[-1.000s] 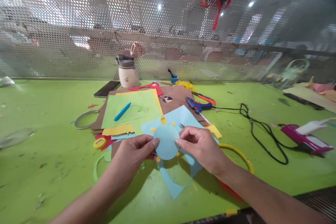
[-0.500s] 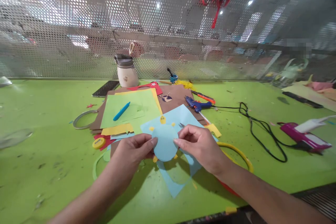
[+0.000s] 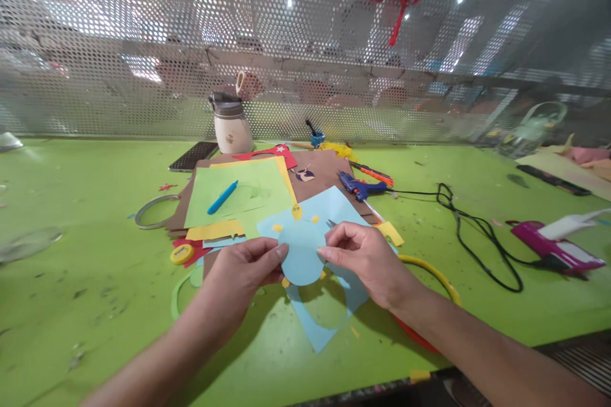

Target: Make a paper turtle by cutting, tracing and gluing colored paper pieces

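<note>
Between my two hands is a light blue paper disc (image 3: 302, 255), with small yellow paper pieces showing around its edge and a yellow piece with a drawn face (image 3: 296, 211) at its top. My left hand (image 3: 255, 267) pinches the disc's left edge between thumb and fingers. On the opposite edge, my right hand (image 3: 356, 259) pinches it the same way. Dark pointed tips (image 3: 331, 224) show by the right fingers; the rest is hidden. Beneath lies a light blue sheet (image 3: 317, 334) with a round piece cut out.
A blue marker (image 3: 222, 197) rests on a green sheet (image 3: 200, 186) over brown cardboard (image 3: 324, 168). To the right are a blue glue gun (image 3: 360, 187), its black cord (image 3: 458, 229) and a magenta device (image 3: 548, 245). Tape rings, a phone (image 3: 193, 157) and a white bottle (image 3: 232, 130) stand around.
The view has shifted slightly. Both hands still hold the disc by its sides, with hardly any other movement.
</note>
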Demonstrator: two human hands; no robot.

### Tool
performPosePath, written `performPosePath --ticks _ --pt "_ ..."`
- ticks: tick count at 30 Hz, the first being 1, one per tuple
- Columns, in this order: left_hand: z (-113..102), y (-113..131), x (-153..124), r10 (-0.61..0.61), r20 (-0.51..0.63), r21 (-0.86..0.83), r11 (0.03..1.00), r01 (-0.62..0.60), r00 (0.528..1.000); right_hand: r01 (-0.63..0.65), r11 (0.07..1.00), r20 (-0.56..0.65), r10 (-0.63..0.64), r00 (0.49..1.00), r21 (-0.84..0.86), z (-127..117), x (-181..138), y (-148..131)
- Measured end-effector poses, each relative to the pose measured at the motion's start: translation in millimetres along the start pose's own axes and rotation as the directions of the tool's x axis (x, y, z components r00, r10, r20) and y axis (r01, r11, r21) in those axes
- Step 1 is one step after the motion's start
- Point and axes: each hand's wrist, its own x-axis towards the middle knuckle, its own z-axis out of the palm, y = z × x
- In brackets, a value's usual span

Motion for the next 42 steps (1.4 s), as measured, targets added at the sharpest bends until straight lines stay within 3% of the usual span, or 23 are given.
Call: performPosePath --ticks 24,29,34,42 --pt "1.6 4.2 -4.9 0.034 0.009 0.048 0.998 -0.035 0.999 -0.056 0.982 -0.002 0.057 0.998 0.181 4.0 -0.7 -2.1" --pt "1.9 5.3 -5.8 0.062 -0.016 0.073 0.995 -0.061 0.998 -0.085 0.968 0.055 0.074 0.996 0.237 2.5 -0.2 -2.8" --pt "3.6 4.8 -5.5 0.060 -0.023 0.070 0.996 -0.058 0.998 -0.126 0.968 0.132 0.099 0.986 0.218 5.2 0.8 -5.0" --pt "3.7 3.1 -7.8 0.065 0.025 0.027 0.997 -0.066 0.998 -0.094 0.982 0.085 0.081 0.993 0.164 5.1 3.4 1.2"
